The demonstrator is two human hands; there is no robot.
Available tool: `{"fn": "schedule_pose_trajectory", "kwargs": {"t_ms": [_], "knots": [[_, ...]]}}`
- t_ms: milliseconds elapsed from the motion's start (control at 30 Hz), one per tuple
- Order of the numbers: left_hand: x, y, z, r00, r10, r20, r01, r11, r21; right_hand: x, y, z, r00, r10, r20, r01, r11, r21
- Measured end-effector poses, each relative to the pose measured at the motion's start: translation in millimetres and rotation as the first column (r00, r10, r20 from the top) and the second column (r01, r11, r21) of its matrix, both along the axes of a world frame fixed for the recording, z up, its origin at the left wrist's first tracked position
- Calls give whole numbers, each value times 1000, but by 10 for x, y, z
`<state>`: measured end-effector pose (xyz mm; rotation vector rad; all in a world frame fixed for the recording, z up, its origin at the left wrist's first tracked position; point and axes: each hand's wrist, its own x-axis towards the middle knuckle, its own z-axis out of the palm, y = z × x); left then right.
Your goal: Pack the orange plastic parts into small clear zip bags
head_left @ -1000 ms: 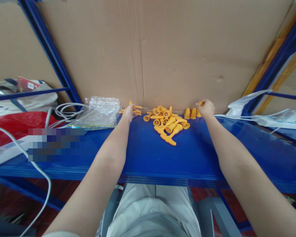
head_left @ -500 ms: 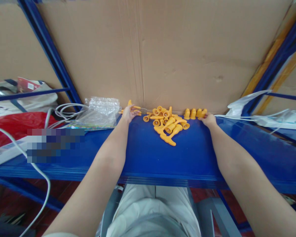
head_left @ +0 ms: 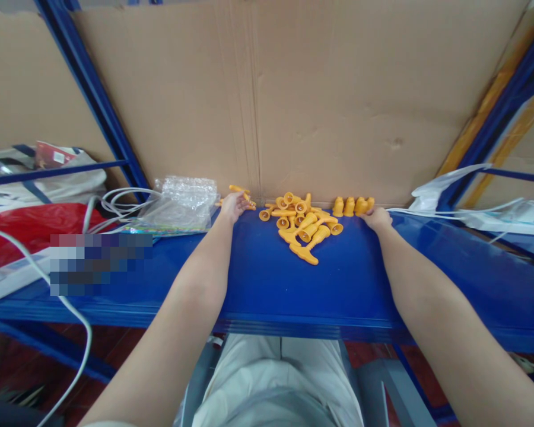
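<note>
My left hand [head_left: 232, 207] is at the back left of the blue table [head_left: 293, 296], its fingers closed on a yellow corkscrew handle [head_left: 239, 189]. More yellow pieces lie under and beside those fingers, partly hidden. Between my hands is a loose pile of yellow corkscrews [head_left: 317, 233], with T-shaped handles and bell-shaped bodies, some with the open end facing me. To its right stands a row of yellow bell-shaped sleeves [head_left: 349, 206] along the cardboard. My right hand [head_left: 376, 218] grips the tilted yellow sleeve [head_left: 370, 203] at the row's right end.
A cardboard sheet [head_left: 320, 107] walls off the back. Clear plastic bags [head_left: 184, 204] and white cables [head_left: 120, 198] lie on the left. A power strip [head_left: 507, 219] with cables and a white plastic bag [head_left: 431, 193] are on the right. Blue frame posts [head_left: 89, 89] rise at both sides.
The corkscrew in my left hand has turned; its metal spiral, seen earlier pointing right, no longer shows. My right hand has barely moved at the end of the row.
</note>
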<state>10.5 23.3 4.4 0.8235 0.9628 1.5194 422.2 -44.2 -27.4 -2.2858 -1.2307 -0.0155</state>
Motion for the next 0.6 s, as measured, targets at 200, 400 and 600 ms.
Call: {"fn": "schedule_pose_trajectory", "kwargs": {"t_ms": [200,400,600], "knots": [[-6,64,-39,997,51,-57,-50,998,28,-15,-1,-3,1000,17,-14,-17,1000,-8],[6,152,-95,940,230,-253,-220,973,67,-2,5,-21,999,34,-3,-34,999,14],[0,200,-222,546,418,-726,-238,908,344,-14,-4,-9,999,43,23,-42,999,-12]]}}
